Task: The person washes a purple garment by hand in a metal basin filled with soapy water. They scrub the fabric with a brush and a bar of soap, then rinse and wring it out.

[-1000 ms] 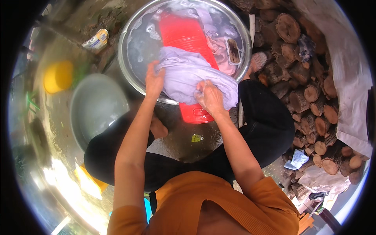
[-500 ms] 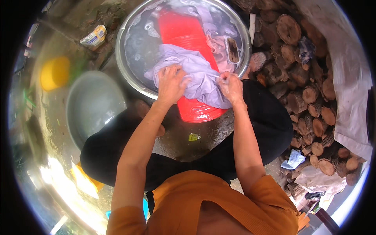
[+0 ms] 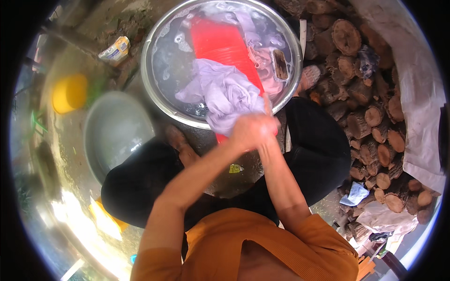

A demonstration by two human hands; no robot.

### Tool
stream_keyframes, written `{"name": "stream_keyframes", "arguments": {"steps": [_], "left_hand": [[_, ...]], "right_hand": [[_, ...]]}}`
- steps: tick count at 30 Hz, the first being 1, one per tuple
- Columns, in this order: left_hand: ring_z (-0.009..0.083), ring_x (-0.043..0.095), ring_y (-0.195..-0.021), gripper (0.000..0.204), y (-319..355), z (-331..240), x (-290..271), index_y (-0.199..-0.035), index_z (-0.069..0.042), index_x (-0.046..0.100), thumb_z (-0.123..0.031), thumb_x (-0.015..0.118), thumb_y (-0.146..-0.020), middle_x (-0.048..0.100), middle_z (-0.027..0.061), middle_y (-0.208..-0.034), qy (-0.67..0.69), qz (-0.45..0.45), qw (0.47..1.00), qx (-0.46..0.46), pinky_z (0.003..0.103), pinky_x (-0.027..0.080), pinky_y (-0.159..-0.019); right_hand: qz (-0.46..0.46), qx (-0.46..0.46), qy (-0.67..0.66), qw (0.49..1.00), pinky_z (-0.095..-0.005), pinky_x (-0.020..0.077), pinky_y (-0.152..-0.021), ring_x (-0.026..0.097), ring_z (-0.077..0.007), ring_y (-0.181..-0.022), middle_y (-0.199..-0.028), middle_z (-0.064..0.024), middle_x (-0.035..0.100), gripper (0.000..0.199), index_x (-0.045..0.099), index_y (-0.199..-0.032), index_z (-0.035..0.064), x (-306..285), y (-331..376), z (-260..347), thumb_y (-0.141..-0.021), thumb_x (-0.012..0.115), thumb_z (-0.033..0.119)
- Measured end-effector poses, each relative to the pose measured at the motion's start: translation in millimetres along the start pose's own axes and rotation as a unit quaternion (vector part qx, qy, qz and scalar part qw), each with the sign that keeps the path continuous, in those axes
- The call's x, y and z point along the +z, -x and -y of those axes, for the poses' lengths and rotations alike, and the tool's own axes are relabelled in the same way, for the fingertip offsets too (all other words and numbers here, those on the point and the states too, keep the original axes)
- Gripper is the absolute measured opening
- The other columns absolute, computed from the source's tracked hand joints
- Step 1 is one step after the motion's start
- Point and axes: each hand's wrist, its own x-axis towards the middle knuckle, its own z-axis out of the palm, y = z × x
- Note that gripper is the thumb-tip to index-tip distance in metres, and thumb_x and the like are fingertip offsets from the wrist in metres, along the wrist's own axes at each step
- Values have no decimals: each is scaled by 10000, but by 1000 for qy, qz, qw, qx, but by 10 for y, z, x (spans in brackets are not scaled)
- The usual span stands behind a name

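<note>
A lavender cloth (image 3: 225, 91) lies bunched over a ribbed red washboard (image 3: 220, 40), which slants out of a round metal basin (image 3: 149, 79) over its near rim. At the cloth's near right edge, my left hand (image 3: 248, 130) crosses in front of my right hand (image 3: 270, 122). The two overlap, and motion smears the left one's fingers. Most of the right hand is hidden behind the left, so its grip does not show. Sudsy water in the basin holds pink cloth (image 3: 268, 82) and a scrub brush (image 3: 280, 64) on the right.
A grey tub (image 3: 110, 136) stands left of my knee, with a yellow container (image 3: 69, 93) beyond it. Stacked logs (image 3: 358, 119) and a pale sheet (image 3: 424, 126) line the right side. A torn packet (image 3: 115, 50) lies at the upper left. My bare feet flank the basin's near side.
My left hand has moved right and nearer, off the cloth's middle and across my right hand. The right hand has come slightly nearer. The cloth has gone from spread out to bunched up.
</note>
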Motion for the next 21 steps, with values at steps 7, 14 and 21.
{"name": "stream_keyframes", "arguments": {"steps": [7, 14, 21], "left_hand": [[351, 634, -569, 285, -93, 276, 334, -684, -106, 642, -336, 636, -852, 617, 140, -610, -90, -72, 953, -279, 498, 466, -551], [350, 660, -605, 345, -251, 334, 175, -760, -54, 684, -389, 636, -831, 658, 167, -667, -112, -34, 943, -310, 486, 506, -595], [401, 673, -732, 475, -360, 969, -258, -781, -27, 716, -469, 582, -893, 672, 211, -721, -99, -78, 909, -398, 516, 486, -696]], "right_hand": [[102, -28, 647, 755, -363, 475, -973, 570, -204, -1165, -1294, -128, 582, 467, 525, -1347, 46, -117, -632, -345, -920, 587, 223], [10, 43, 374, 926, -408, 352, -1110, 634, -234, -1028, -1137, -123, 655, 384, 599, -1210, 37, -6, -459, -354, -881, 590, 235], [-55, 156, -86, 983, -433, 524, -930, 661, -237, -1005, -1077, -99, 684, 347, 608, -1162, 52, 14, -184, 64, -990, 566, 351]]}}
